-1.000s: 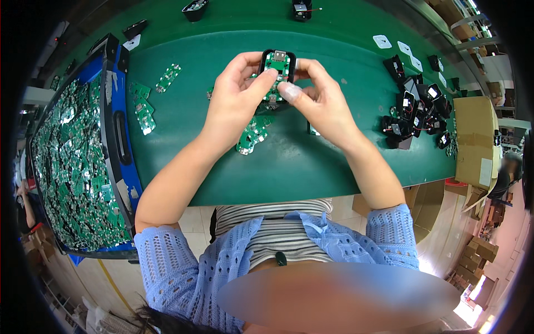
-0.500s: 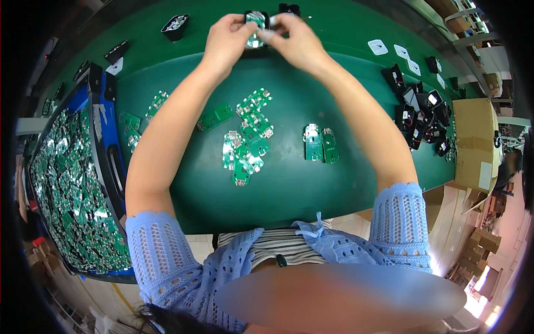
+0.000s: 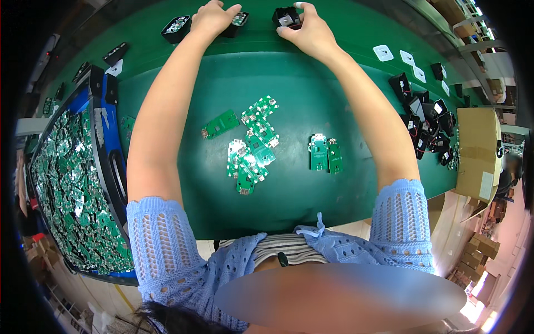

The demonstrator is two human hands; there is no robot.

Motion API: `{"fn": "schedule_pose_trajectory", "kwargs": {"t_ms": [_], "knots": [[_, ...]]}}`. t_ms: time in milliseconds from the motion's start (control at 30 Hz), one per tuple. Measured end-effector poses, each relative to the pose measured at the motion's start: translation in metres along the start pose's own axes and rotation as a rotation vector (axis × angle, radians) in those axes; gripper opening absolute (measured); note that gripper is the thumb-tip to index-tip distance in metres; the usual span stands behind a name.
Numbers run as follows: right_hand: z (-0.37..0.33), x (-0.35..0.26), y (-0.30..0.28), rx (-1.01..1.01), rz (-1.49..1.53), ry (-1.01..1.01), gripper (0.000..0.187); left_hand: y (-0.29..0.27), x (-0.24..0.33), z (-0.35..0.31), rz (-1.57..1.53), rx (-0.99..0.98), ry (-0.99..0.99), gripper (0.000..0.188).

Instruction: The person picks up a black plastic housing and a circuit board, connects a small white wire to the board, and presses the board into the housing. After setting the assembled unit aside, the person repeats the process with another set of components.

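Observation:
At the far left of the table, my left hand (image 3: 211, 20) has its fingers on a small black case with a green circuit board in it (image 3: 239, 20). That case sits just right of another black case filled with electronic parts (image 3: 176, 28). My right hand (image 3: 312, 34) grips an open black case (image 3: 286, 19) at the far middle, thumb on the near side and fingers on the far side. Something pale shows inside it. Nearer to me lie a loose pile of green circuit boards (image 3: 259, 146), a single board (image 3: 221, 123) and a pair of boards (image 3: 319, 153).
A blue-edged bin (image 3: 113, 139) full of circuit boards stands at the left. On the right lie a heap of black cases with wires (image 3: 428, 119), several white square pieces (image 3: 383, 53) and a cardboard box (image 3: 476, 150). A black case (image 3: 115, 54) lies far left.
My hands have moved apart. The left carried the case with the board leftward, beside the filled case. My right hand let go of it and took hold of the other black case.

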State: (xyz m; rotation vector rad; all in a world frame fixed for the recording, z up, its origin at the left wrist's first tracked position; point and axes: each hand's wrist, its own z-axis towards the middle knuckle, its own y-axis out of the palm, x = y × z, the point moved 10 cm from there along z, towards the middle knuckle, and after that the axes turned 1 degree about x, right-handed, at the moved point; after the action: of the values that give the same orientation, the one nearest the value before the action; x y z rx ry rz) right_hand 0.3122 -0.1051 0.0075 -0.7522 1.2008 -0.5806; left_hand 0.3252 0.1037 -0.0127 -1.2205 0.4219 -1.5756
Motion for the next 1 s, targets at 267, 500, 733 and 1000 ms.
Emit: {"fn": "schedule_pose_trajectory", "kwargs": {"t_ms": [267,500,733,1000], "knots": [[-0.019,-0.011,0.012,0.067,-0.645,-0.387,0.056,0.046,-0.027,-0.009,-0.228,-0.596,-0.282,0.049],[-0.028,-0.075,0.052,0.143,-0.59,-0.774,0.045,0.045,-0.043,-0.011,-0.292,-0.561,-0.365,0.025],[0.006,-0.065,0.08,-0.078,-0.411,-0.59,0.051,0.048,-0.047,-0.009,-0.431,-0.517,-0.386,0.013],[0.011,-0.069,0.094,-0.197,-0.452,-0.535,0.044,0.07,-0.066,0.006,-0.365,-0.425,-0.296,0.019]]}}
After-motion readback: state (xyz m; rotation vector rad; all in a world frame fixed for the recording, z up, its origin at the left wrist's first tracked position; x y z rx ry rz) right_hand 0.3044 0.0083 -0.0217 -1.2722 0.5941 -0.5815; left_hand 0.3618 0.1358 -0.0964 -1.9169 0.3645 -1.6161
